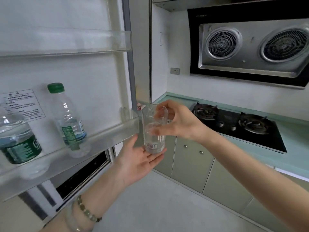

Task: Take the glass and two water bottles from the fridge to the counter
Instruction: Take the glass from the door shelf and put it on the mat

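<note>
A clear glass (154, 131) with a barcode sticker near its base is held in the air just right of the open fridge door. My right hand (180, 123) grips its upper part from the right. My left hand (138, 159) lies palm up under its base, fingers spread, touching or nearly touching it. Two water bottles stand in the door shelf (100, 138): one with a green cap (70, 121) in the middle, another with a green label (16, 139) at the far left, partly cut off.
An empty upper door shelf (66, 42) sits above. The pale green counter (292, 148) runs along the right with a black gas hob (239, 126) set in it, a range hood (250, 47) above, and cabinet doors (192, 161) below. Grey floor lies underneath.
</note>
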The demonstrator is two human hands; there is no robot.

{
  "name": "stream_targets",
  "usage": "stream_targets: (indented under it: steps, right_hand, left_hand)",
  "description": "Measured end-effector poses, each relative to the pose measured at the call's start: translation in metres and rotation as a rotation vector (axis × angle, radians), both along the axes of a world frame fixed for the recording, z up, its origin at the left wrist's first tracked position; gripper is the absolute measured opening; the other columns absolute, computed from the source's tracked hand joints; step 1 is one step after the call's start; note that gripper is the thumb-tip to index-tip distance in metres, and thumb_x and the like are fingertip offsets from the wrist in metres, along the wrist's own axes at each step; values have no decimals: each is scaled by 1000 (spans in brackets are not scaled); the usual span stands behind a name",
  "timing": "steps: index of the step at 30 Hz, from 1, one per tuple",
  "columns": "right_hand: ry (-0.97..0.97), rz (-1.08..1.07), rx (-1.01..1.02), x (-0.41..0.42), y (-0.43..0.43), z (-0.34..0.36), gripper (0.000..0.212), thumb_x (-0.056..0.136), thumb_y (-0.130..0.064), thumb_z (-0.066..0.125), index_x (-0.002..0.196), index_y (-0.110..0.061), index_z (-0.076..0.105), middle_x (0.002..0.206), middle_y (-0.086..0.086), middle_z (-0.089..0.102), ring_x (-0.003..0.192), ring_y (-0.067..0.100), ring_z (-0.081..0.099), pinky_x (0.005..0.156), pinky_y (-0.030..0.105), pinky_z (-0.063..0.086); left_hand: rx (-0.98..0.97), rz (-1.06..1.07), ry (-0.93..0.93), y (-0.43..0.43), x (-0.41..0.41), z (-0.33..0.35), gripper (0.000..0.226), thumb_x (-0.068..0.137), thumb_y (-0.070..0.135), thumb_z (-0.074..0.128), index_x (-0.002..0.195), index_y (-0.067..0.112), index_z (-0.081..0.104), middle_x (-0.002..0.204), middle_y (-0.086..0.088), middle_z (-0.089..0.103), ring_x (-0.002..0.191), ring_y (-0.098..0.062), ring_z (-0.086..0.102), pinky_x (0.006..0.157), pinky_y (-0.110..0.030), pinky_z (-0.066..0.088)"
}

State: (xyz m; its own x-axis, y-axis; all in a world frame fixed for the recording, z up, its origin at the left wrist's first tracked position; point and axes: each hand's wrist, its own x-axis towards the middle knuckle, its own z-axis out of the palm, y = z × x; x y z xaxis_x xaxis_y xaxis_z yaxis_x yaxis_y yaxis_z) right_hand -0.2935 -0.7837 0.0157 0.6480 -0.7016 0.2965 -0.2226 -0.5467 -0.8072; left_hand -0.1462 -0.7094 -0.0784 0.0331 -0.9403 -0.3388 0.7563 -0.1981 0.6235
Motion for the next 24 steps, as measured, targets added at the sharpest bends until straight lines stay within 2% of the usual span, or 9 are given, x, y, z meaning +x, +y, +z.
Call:
stream_targets:
  steps: [3, 6, 11, 17, 21, 24]
  right_hand:
    - [15, -67, 10, -20, -2, -13, 57, 63, -19, 89, 108, -18, 55, 103, 6, 68, 99, 23, 64, 92, 37, 50]
    - [-1, -126, 35, -35, -11, -24, 59, 62, -16, 89, 109, -17, 55, 100, 1, 68, 99, 22, 64, 90, 34, 51]
    - [2, -174, 48, -54, -38, -40, 64, 58, -23, 90, 110, -22, 53, 100, -4, 67, 100, 18, 65, 92, 41, 52]
    - [2, -204, 56, -71, -102, -60, 63, 57, -26, 91, 107, -24, 53, 96, -8, 66, 98, 12, 66, 89, 40, 54]
    - [32, -199, 50, -79, -161, -66, 63, 53, -40, 89, 105, -29, 54, 97, -11, 67, 95, 4, 65, 88, 34, 54]
    - [40, -169, 47, -82, -207, -65, 68, 46, -51, 83, 103, -31, 53, 101, -9, 66, 97, 9, 65, 89, 35, 53]
  left_hand:
    - [29, -47, 7, -8, -15, -10, 67, 97, 53, 41, 125, -6, 54, 119, -26, 65, 105, -38, 67, 88, -44, 49]
    - [61, -89, 7, -20, -28, -17, 66, 97, 51, 40, 126, -7, 52, 119, -27, 65, 105, -38, 67, 91, -45, 49]
    - [92, -156, -21, -50, -42, -28, 59, 100, 45, 37, 126, -5, 54, 121, -25, 65, 110, -37, 66, 101, -45, 44]
    - [132, -169, -101, -116, -59, -37, 49, 101, 35, 38, 130, -2, 53, 124, -24, 64, 115, -37, 61, 102, -44, 43]
    - [135, -147, -134, -172, -69, -40, 51, 102, 35, 36, 132, -3, 50, 124, -24, 64, 117, -36, 60, 104, -44, 42]
    - [140, -119, -149, -219, -74, -41, 52, 102, 37, 35, 131, -4, 49, 125, -25, 63, 115, -35, 61, 100, -42, 45]
